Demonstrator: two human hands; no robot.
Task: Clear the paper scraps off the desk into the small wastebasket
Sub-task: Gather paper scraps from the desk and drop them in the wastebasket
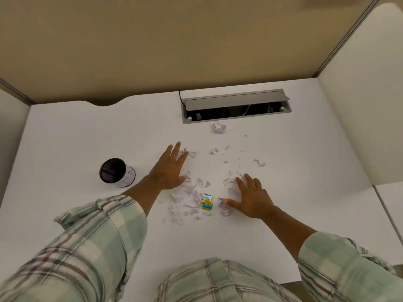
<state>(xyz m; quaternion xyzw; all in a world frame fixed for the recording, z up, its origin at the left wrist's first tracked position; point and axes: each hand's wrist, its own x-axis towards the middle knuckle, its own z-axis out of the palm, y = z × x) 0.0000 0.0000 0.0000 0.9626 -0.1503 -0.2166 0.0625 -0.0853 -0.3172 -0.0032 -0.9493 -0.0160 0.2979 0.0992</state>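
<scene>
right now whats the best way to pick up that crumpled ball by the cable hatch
Pinch the crumpled ball across its middle from above, thumb and fingers on opposite sides. It sits alone on the desk, just in front of the cable hatch, so approach from the near side. The right hand looks closer.

Soft, even indoor light falls from overhead, warm in tone, so the flat white surface (283, 214) reads bright without glare. Shadows are faint — a thin one under the left hand (169, 171), another beside the black mesh wastebasket (113, 171) at 9 o'clock. Wide-angle distortion bends the edges. The plaid sleeves (76, 247) at 6 o'clock are blurred — overall slightly soft.
</scene>
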